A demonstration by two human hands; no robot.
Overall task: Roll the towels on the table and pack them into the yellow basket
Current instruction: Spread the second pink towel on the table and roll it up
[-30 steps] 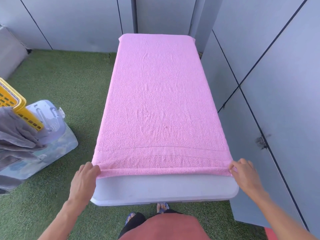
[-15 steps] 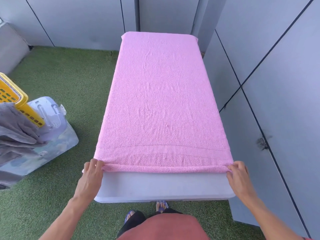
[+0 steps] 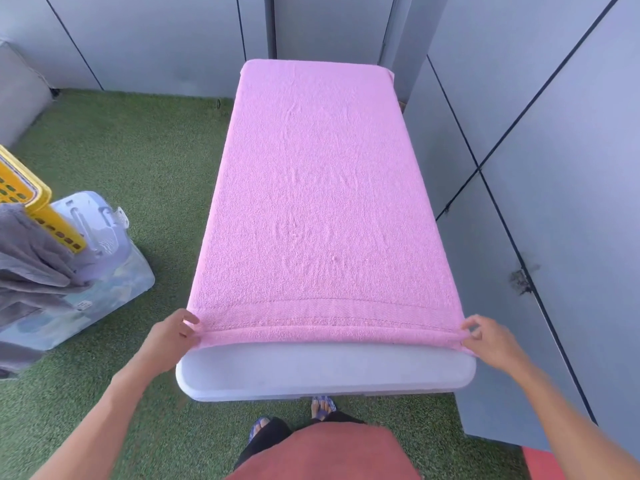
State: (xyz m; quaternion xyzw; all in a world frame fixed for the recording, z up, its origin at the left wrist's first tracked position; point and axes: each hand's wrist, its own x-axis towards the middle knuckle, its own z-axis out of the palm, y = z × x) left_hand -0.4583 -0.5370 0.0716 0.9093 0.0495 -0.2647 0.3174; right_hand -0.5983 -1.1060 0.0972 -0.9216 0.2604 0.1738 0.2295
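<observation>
Two hands work the near edge of a pink towel (image 3: 315, 202) that lies flat along the white tabletop (image 3: 325, 374), covering all of it except a bare strip at 6 o'clock. The left hand (image 3: 169, 344) sits at the towel's near left corner, at about 8 o'clock from the towel's middle; its grip is closed, thumb and fingers pinching the thin first fold of cloth. The right hand (image 3: 491, 341) sits at the near right corner, at about 4 o'clock; its grip is also pinched on the folded edge, with the other fingers loosely bent above it. Between the two hands the near edge is turned over into a narrow roll that runs straight across the tabletop's width.

At 9 o'clock, well apart from the tabletop, a yellow basket (image 3: 24, 195) shows only its corner at the frame's edge, with a grey towel (image 3: 31, 265) draped over its rim. Just beside it a clear plastic bin (image 3: 100, 268) stands on the green turf (image 3: 138, 161). Grey wall panels (image 3: 554, 133) rise at 12 and 3 o'clock.
</observation>
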